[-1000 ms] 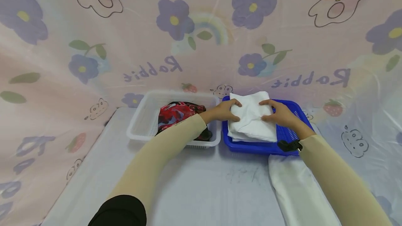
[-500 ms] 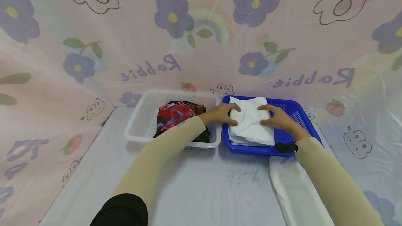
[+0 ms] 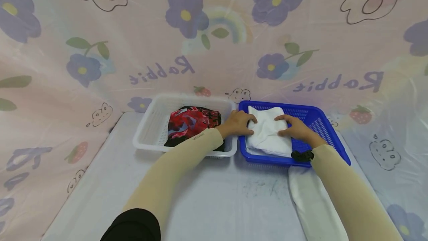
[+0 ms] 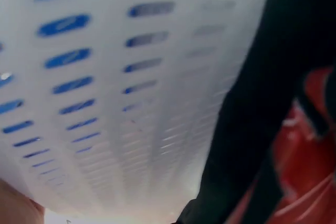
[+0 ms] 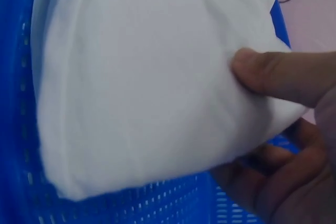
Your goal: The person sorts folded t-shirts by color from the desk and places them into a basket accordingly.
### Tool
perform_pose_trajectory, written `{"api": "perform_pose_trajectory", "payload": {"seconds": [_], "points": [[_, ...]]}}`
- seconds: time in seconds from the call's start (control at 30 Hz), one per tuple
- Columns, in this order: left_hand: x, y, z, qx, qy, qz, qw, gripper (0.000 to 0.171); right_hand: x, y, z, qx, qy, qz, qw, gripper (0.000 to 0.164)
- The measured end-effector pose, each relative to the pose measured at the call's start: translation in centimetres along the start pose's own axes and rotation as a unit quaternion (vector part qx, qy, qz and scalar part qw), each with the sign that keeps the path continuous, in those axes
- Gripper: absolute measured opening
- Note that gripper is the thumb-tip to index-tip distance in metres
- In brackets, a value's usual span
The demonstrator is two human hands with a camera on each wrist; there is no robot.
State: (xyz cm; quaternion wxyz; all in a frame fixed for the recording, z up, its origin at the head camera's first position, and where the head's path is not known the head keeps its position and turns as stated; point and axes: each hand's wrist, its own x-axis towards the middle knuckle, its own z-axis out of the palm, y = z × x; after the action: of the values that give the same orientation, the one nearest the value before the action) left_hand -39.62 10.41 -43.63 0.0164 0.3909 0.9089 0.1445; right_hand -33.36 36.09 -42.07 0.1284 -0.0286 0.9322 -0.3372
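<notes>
A folded white cloth [image 3: 267,133] lies low within the blue basket [image 3: 267,160], toward its left side. My left hand [image 3: 236,124] grips its left edge, thumb and fingers curled at the side. From the opposite edge my right hand [image 3: 299,127] pinches it; the right wrist view has the thumb on top of the white cloth [image 5: 131,87] and the fingers tucked under. The left wrist view catches mostly the slotted wall of the white basket [image 4: 110,77], and only a sliver of hand at lower left.
Left of the blue basket stands a white basket [image 3: 142,129] holding red and black patterned fabric [image 3: 190,120], which my left forearm crosses. A white cloth strip [image 3: 311,196] runs along the table beneath my right forearm. A printed curtain [image 3: 220,55] rises behind the baskets.
Both hands have brought the folded white cloth down and slightly toward me, deeper into the blue basket. More of the basket's back rim shows now. The view has shifted a little.
</notes>
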Motion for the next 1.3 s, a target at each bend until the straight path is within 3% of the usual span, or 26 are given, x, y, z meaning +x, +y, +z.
{"api": "perform_pose_trajectory", "payload": {"seconds": [0.23, 0.47, 0.73, 0.9, 1.1, 1.3], "points": [[-0.5, -0.2, 0.1, -0.033, 0.024, -0.004, 0.9992, 0.038, 0.7, 1.0, 0.3, 0.062, -0.018, 0.013, 0.998, 0.06], [-0.3, 0.0, 0.2, 0.003, 0.009, -0.024, 0.9997, 0.036, 1.1, 1.3, 0.6, 0.096, -0.047, 0.035, 0.994, 0.061], [-0.2, -0.2, 0.4, -0.004, -0.004, -0.036, 0.9993, 0.039, 1.5, 0.5, 1.0, 0.047, -0.086, 0.07, 0.993, 0.061], [-0.6, -0.3, -0.1, -0.027, -0.008, -0.036, 0.999, 0.043, 1.2, -0.6, 0.9, -0.001, -0.047, 0.052, 0.998, 0.064], [-1.4, 0.1, -1.6, -0.087, -0.024, -0.034, 0.9953, 0.044, -0.8, -1.7, 0.3, -0.016, -0.022, 0.004, 1.0, 0.065], [-2.2, 1.5, -4.2, -0.206, -0.023, -0.015, 0.9782, 0.039, -4.2, -2.5, -0.9, -0.036, 0.009, -0.046, 0.998, 0.065]]}}
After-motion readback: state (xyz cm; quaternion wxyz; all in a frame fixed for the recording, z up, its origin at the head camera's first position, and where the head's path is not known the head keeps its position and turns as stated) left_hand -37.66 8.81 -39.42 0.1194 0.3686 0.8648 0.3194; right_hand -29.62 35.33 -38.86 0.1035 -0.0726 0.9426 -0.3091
